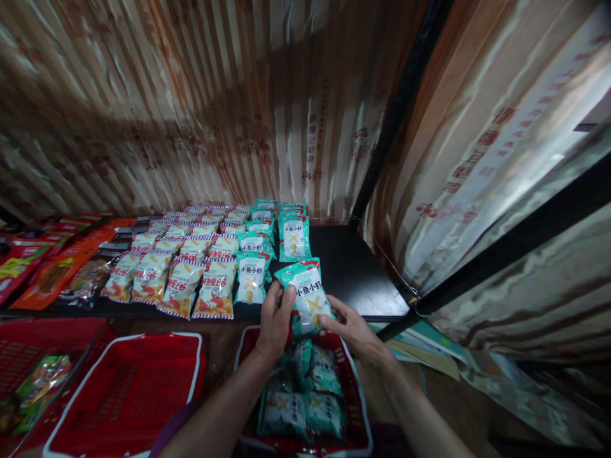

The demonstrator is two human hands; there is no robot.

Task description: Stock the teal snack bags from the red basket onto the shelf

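Between my two hands is a teal and white snack bag (308,296), its printed front facing me and tilted slightly. My left hand (275,321) grips its left edge, while my right hand (348,324) holds the lower right side. Directly below, a red basket (361,394) with a white rim contains several more teal snack bags (285,410). On the black shelf (353,267) just beyond my hands, matching teal bags (251,273) stand in two rows. To their left are rows of white snack bags (214,286) with red and blue striped edges.
Orange packets (67,273) and red packets (23,261) lie at the shelf's left. A second red basket (128,388) sits below, beside another red container (57,331) holding green packets (42,388). Black shelf posts (396,121) and printed plastic sheeting (267,114) bound the shelf.
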